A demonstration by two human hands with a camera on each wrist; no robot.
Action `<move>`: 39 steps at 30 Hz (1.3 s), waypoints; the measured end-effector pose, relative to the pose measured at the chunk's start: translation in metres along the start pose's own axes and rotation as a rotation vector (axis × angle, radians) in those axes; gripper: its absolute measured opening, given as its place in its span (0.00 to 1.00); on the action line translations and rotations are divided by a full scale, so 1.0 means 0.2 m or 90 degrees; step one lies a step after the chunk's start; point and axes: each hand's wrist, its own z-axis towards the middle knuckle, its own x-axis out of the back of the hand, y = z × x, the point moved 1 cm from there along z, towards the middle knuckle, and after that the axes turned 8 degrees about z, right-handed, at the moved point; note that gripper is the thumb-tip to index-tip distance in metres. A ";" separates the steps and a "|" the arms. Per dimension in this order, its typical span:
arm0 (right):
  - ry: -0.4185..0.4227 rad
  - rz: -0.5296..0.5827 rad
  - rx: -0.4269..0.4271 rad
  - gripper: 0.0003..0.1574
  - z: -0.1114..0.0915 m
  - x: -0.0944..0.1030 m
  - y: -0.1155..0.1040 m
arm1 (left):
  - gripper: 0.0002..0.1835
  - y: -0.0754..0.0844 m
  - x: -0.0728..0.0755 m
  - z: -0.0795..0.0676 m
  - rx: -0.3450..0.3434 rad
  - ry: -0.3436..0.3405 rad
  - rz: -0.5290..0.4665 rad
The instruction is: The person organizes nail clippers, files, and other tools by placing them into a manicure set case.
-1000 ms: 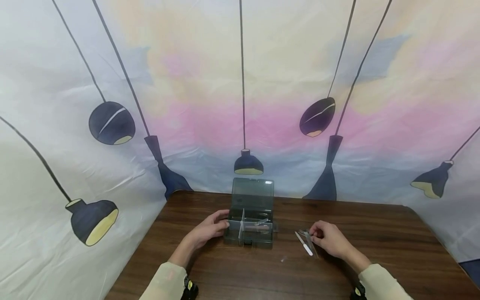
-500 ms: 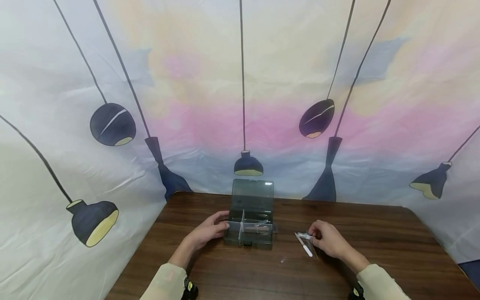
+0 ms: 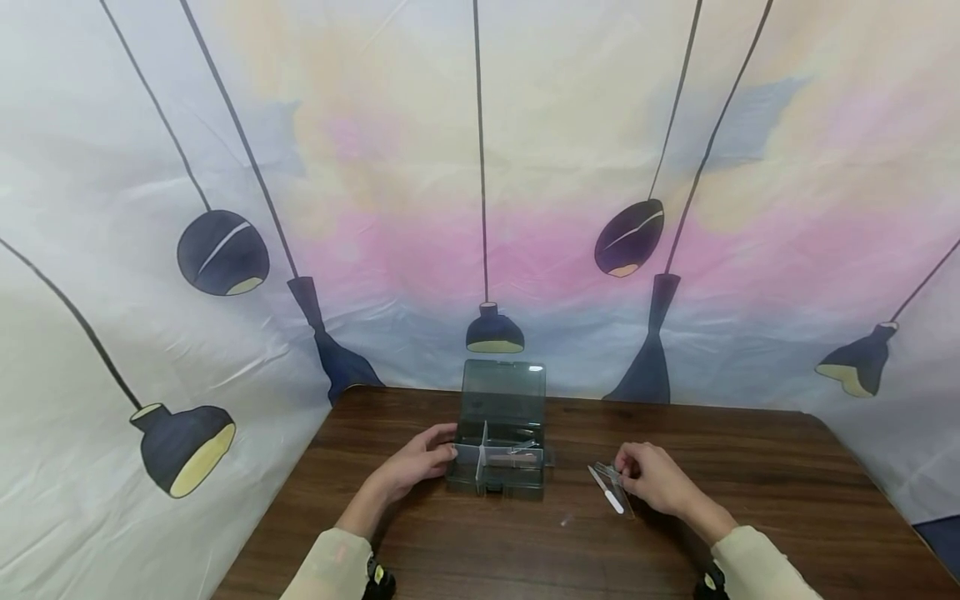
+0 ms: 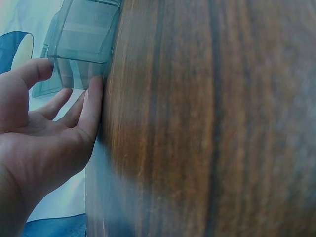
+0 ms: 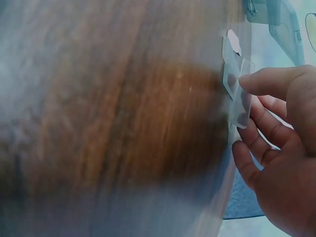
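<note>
A smoky, see-through plastic box (image 3: 517,490) stands on the table with its lid (image 3: 504,400) raised at the back. Pale dividers (image 3: 468,454) split it inside, and a slim silvery item (image 3: 523,447) lies in one compartment. My left hand (image 3: 411,463) touches the box's left side, its thumb at the upper edge and fingers along the wall. To the right, my right hand (image 3: 662,479) pinches a flat clear plastic piece (image 5: 243,106) between thumb and fingers. Beside it lies a thin tool with a white handle (image 3: 613,501), near another clear flat piece (image 5: 228,69).
The dark wood-grain table (image 3: 480,550) extends around both hands. A tiny clear scrap (image 3: 565,522) lies in front of the box, to its right. Behind the table hangs a cloth (image 3: 420,208) printed with lamps.
The clear piece in my right hand tilted and caught the light half a second ago, then turned back. My left hand stays at the box. The head view has shifted slightly.
</note>
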 end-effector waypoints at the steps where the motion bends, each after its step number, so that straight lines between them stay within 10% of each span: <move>1: -0.005 0.002 0.001 0.08 0.00 0.00 0.00 | 0.32 0.00 0.00 0.00 -0.001 0.000 0.000; 39: -0.004 0.133 0.110 0.06 0.21 -0.16 -0.35 | 0.33 -0.01 0.00 0.00 -0.004 -0.001 -0.003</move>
